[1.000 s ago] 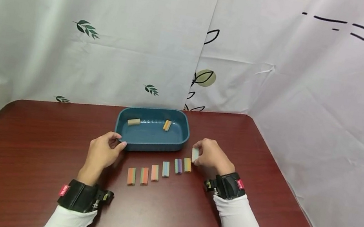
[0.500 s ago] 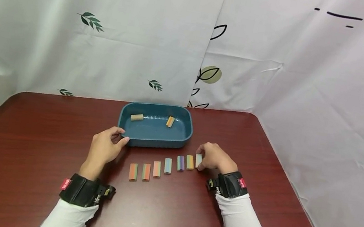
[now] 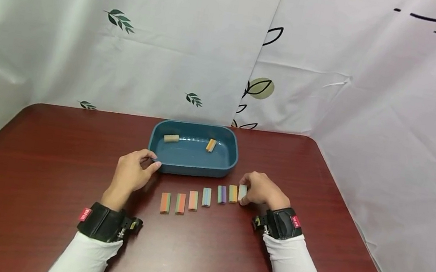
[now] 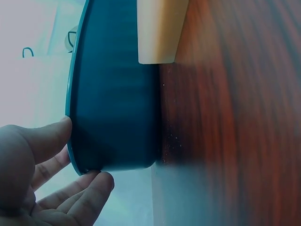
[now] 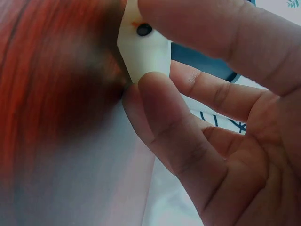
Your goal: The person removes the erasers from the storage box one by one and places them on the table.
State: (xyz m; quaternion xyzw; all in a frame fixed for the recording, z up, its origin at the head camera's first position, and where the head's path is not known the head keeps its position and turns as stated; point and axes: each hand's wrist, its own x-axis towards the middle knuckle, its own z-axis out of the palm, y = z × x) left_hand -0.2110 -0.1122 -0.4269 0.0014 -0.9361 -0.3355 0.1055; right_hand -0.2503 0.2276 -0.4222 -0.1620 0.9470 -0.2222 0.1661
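My left hand [image 3: 133, 175] holds the near left corner of the blue tray [image 3: 191, 170], thumb and fingers at its rim. In the left wrist view the thumb lies on the rim of the tray [image 4: 113, 94] and the fingers against its end wall. My right hand [image 3: 262, 190] pinches a small pale faceted block [image 3: 242, 192] at the right end of a slanting row. Its end face, with a dark round spot, shows between thumb and finger in the right wrist view. Beside it stand a yellow block [image 3: 233, 194] and a purple-green block [image 3: 222, 194].
Leftward the row continues with a light blue block [image 3: 206, 197], a pink-orange block [image 3: 193, 200] and two orange-green blocks, one of them an end block [image 3: 165, 203]. Inside the tray lie a beige block [image 3: 171, 138] and an orange-yellow block [image 3: 211, 145]. White curtains border the dark red table [image 3: 69, 155].
My right hand has brought the pale block down beside the yellow one, in line with the row. The left hand stays at the tray's corner; the head view has shifted slightly.
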